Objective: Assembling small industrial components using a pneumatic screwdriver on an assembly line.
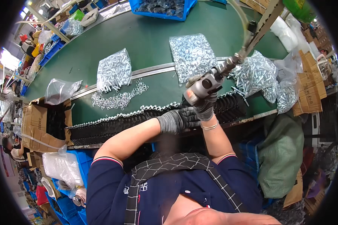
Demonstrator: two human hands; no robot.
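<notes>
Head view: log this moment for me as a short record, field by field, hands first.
Right hand: gloved, closed around a grey handheld power tool, its thumb showing
Right hand point: right hand; power tool
Left hand: gloved, at the row of black parts; its grip is unclear
Row detail: silver pieces along its far edge
Loose pieces: small metal rings beyond the row
Bags: clear bags of metal hardware on the green table
Left end: open cardboard box
Far side: blue bin
</notes>
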